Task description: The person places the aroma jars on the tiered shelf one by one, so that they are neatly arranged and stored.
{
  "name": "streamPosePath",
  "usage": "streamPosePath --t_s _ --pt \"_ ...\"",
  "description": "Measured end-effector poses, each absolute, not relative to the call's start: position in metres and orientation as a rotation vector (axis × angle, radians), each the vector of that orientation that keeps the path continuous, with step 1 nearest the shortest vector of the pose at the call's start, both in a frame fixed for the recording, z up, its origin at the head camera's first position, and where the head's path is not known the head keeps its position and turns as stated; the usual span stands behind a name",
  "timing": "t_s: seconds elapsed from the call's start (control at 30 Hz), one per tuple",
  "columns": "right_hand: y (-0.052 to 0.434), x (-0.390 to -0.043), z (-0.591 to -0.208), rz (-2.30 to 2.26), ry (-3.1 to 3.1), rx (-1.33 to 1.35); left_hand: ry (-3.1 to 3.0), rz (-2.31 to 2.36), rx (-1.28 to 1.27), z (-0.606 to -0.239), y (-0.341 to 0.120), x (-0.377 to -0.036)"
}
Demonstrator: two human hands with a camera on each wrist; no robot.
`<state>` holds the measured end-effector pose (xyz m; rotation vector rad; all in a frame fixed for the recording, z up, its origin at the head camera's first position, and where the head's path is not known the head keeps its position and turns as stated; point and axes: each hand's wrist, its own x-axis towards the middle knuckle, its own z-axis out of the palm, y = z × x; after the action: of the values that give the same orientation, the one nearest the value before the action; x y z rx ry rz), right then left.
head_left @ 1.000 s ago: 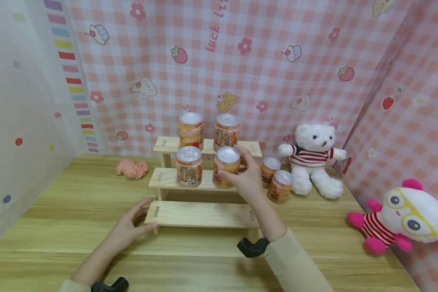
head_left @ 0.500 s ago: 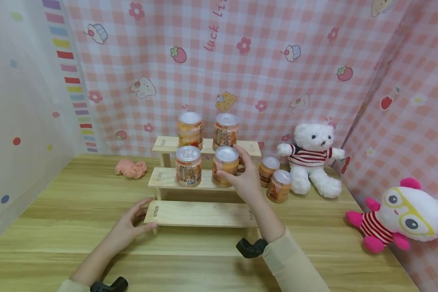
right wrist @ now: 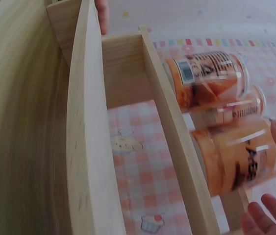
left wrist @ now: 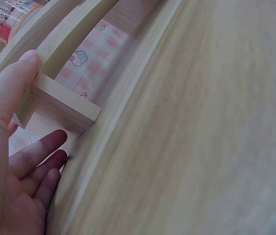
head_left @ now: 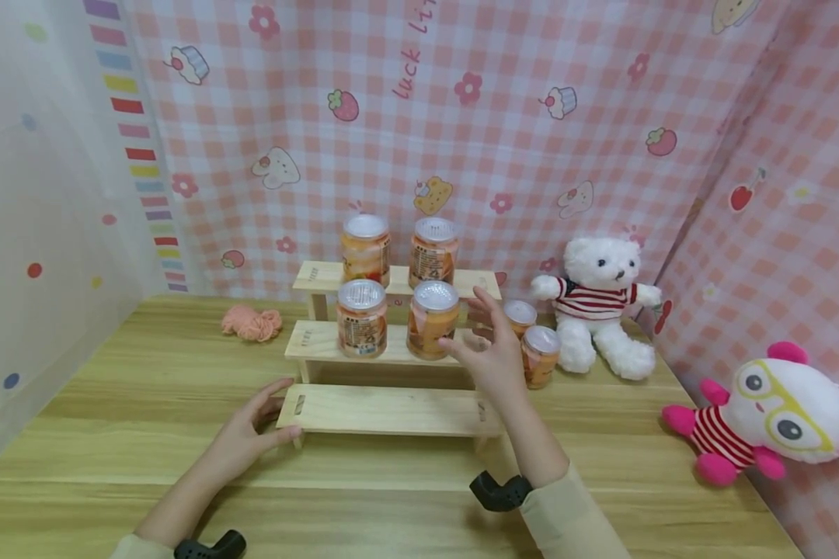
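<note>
A three-step wooden display rack (head_left: 384, 409) stands on the table. My left hand (head_left: 248, 436) holds the left end of its lowest board, thumb at the front edge and index finger at the back corner. In the left wrist view the thumb (left wrist: 15, 81) lies along the wood, the other fingers bent beside the leg. On the middle step stand two jars with clear lids, a left jar (head_left: 362, 322) and a right jar (head_left: 432, 322). My right hand (head_left: 495, 361) is just right of the right jar, fingers spread, thumb tip close to the glass.
Two more jars, a left one (head_left: 366, 252) and a right one (head_left: 433, 255), stand on the top step. Another two jars (head_left: 540, 359) are on the table right of the rack, one partly hidden. A white teddy bear (head_left: 594, 299), a panda plush (head_left: 762, 419) and pink yarn (head_left: 252, 322) lie around.
My right hand has let go of the right jar on the middle step and moved a little to the right. The jar stays in place. My left hand has not moved.
</note>
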<state>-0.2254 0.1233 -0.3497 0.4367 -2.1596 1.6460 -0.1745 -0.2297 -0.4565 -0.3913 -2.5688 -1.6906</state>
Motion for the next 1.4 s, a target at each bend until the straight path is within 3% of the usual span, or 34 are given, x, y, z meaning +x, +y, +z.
streamPosePath --t_s 0.53,1.4 --pt "0.172 -0.205 -0.34 1.591 -2.179 0.322 -2.564 -1.691 -0.396 -0.457 -0.23 -0.175" --pt "0.244 -0.254 -0.406 1.513 -2.189 0.14 -2.565 -1.706 -0.396 -0.455 -0.23 -0.173"
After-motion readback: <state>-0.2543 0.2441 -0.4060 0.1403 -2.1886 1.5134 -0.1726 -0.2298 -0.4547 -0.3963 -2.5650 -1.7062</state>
